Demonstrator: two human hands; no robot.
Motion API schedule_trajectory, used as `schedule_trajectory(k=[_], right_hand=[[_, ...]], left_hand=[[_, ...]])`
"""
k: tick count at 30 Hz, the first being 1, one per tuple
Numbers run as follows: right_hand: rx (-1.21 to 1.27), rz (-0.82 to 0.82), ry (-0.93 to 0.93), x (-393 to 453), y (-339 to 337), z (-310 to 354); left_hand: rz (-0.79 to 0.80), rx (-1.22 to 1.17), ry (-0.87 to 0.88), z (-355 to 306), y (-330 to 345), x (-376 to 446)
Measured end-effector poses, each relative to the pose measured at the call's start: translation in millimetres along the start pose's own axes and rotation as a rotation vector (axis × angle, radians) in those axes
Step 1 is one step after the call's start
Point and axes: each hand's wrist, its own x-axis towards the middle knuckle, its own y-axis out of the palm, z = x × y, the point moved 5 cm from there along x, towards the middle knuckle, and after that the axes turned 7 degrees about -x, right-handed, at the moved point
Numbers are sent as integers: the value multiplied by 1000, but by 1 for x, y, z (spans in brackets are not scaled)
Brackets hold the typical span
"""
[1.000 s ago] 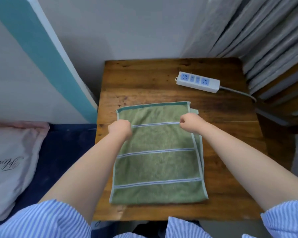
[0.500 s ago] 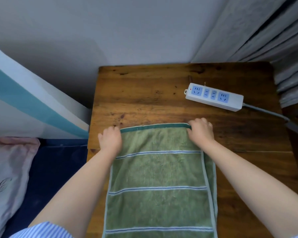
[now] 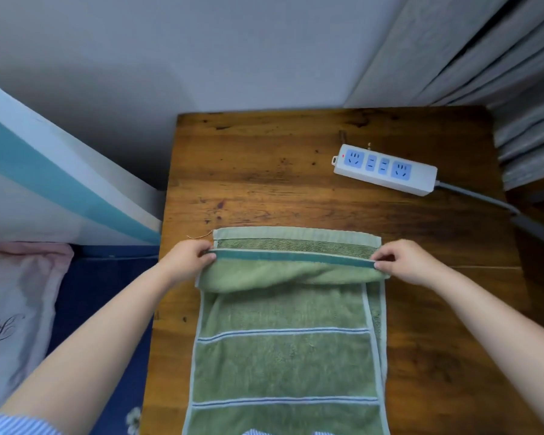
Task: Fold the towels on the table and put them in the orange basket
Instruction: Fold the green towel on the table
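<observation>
Head view: your left hand (image 3: 187, 262) and right hand (image 3: 402, 262) each pinched a far corner.
Towel (image 3: 283, 350): top layer was lifted off the table (image 3: 264, 171).

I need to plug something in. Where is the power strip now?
In the head view, the power strip lies on the wooden table's far right part, beyond the green towel, near the curtain.
</observation>
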Motion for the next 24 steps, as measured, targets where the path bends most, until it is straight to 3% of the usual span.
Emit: schedule_trajectory(k=[2, 6, 9, 13, 17, 24], right_hand=[[-82, -106, 10, 10, -5, 4], [-156, -264, 53, 26, -6, 6], [-236, -323, 79, 31, -3, 5], [-304, -285, 98, 33, 10, 5], [-269, -224, 69, 32, 12, 5], [-220, -116, -69, 11, -13, 13]], left_hand=[[-186, 162, 40, -9, -6, 6], [-305, 307, 49, -14, -3, 24], [-302, 377, 65, -17, 2, 32], [-141, 596, 110, -25, 10, 38], [-47, 463, 126, -30, 9, 37], [-167, 69, 233, -28, -26, -1]])
